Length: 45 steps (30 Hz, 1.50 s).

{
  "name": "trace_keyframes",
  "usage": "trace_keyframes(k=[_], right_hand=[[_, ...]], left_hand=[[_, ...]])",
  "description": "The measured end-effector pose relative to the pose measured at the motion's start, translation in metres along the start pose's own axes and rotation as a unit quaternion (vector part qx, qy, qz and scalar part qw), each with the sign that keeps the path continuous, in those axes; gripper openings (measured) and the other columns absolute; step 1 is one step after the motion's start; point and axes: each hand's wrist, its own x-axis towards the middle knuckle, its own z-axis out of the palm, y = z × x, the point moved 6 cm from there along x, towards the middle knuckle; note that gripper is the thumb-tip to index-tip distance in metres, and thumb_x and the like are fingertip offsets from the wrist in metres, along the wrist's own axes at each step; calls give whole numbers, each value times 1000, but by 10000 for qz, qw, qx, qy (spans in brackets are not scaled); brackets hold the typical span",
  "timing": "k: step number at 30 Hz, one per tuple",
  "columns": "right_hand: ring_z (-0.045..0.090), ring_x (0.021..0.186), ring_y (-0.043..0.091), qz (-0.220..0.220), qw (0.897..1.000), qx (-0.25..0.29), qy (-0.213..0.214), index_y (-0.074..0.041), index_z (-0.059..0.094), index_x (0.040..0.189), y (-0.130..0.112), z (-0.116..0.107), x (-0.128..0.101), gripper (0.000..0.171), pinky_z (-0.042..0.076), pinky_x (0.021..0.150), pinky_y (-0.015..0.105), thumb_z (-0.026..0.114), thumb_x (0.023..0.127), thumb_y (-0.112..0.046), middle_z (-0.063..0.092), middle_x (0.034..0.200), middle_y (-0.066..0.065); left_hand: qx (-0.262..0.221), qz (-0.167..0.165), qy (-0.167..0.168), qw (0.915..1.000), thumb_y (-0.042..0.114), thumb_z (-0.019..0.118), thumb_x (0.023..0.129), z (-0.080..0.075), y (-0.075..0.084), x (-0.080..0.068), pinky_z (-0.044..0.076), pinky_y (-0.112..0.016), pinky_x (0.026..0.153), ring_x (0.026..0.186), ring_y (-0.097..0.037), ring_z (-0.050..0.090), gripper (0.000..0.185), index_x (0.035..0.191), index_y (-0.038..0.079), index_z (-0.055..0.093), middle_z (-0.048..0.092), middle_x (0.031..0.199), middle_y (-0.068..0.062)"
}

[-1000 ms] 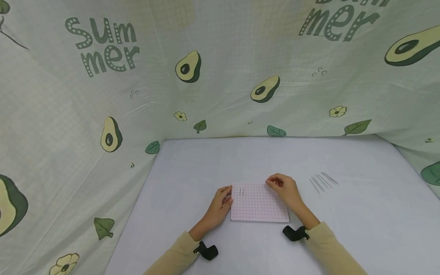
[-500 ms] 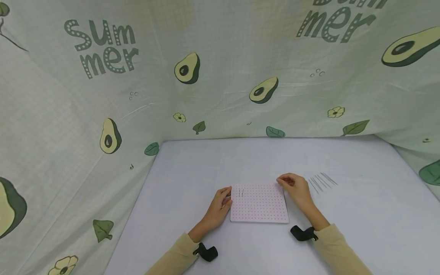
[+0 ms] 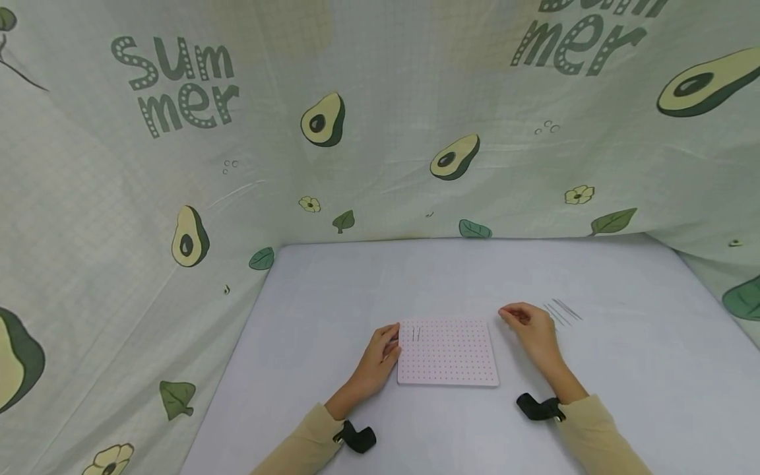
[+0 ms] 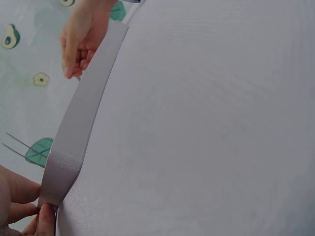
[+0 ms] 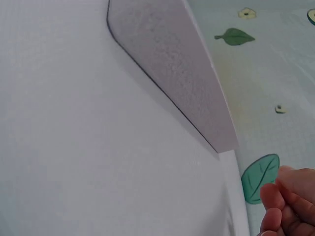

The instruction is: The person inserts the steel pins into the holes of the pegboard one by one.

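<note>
A pale pink pegboard (image 3: 448, 353) with rows of small holes lies before the person. Two thin pins (image 3: 416, 334) stand in its upper left part; the left wrist view shows the same pins (image 4: 22, 150) rising beyond the board's edge. With thumb and fingers, the left hand (image 3: 374, 359) pinches the board's left side, as the left wrist view confirms (image 4: 22, 206). The right hand (image 3: 534, 333) hovers past the upper right corner, fingers curled and thumb near the index finger. Whether anything thin sits between its fingertips (image 5: 281, 172) is unclear.
Several thin grey pins (image 3: 563, 311) lie in a loose row on the white tabletop (image 3: 356, 284), right of the right hand, which partly covers them. A curtain with avocado prints (image 3: 380, 119) hangs behind and at the sides.
The right hand has moved rightward, from over the board's top right area to beyond its corner near the loose pins. The left hand, board and two standing pins stay put.
</note>
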Motion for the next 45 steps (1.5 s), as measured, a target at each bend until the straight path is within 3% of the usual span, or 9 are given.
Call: trace_keyframes(k=[13, 32, 45], right_hand=[[52, 66, 6, 76, 9981, -399, 456, 6, 73, 97, 11, -21, -1, 18, 41, 51, 14, 73, 92, -12, 68, 78, 11], [47, 64, -2, 249, 9933, -677, 897, 4, 75, 93, 26, -41, -1, 16, 38, 54, 12, 76, 89, -11, 67, 79, 13], [44, 58, -1, 359, 9904, -689, 1148, 5, 75, 92, 35, -49, -4, 15, 35, 51, 15, 79, 85, -8, 64, 70, 11]], left_hand=[[257, -40, -76, 9996, 5, 48, 105, 1, -3, 0, 40, -33, 112, 133, -27, 45, 51, 152, -5, 32, 36, 148, -17], [115, -64, -110, 9999, 4, 47, 105, 0, 1, 1, 39, -30, 112, 134, -27, 45, 51, 152, -6, 31, 35, 147, -19], [-135, 181, -16, 9997, 1, 50, 103, 0, 1, 1, 42, -38, 110, 131, -36, 46, 50, 149, -10, 33, 37, 145, -23]])
